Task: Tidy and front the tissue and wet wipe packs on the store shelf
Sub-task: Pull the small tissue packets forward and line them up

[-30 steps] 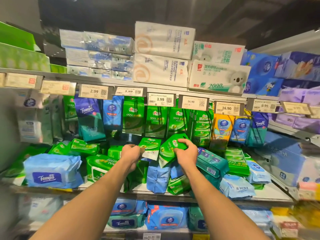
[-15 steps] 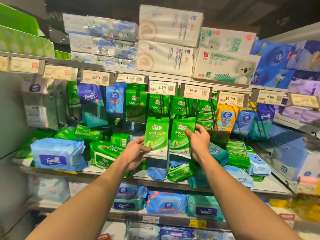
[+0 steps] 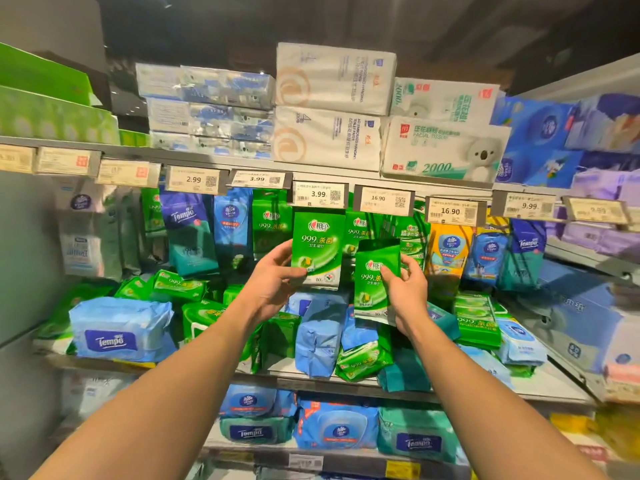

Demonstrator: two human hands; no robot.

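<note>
- We held both arms stretched forward and up toward the middle shelf [image 3: 346, 377], forearms bare, wrists bent back a little.
- Our left hand [image 3: 273, 282] pinched the lower left corner of one upright green wipe pack [image 3: 317, 249], thumb on its front and fingers curled behind; this pack stood just under the 3.99 price tag [image 3: 318, 195].
- Our right hand [image 3: 405, 292] gripped a second green wipe pack [image 3: 375, 280] by its right edge, thumb across the front; it sat lower than the first pack and just right of it, below the 16.90 price tag [image 3: 382, 199], its top flap bent forward.
- We counted two green packs in our hands, one in each.
- On the rail above the green packs we could read five price tags: 2.99, 3.99, 3.99, 16.90 and 16.90; those further out were blurred.
- One large blue Tempo pack [image 3: 119, 329] lay well left of the held packs on the same shelf.
- Compared with half a second before, both packs were higher: the left one had risen up to the tag rail, and the two no longer stood level side by side, the right pack now hanging lower and tilted.
</note>
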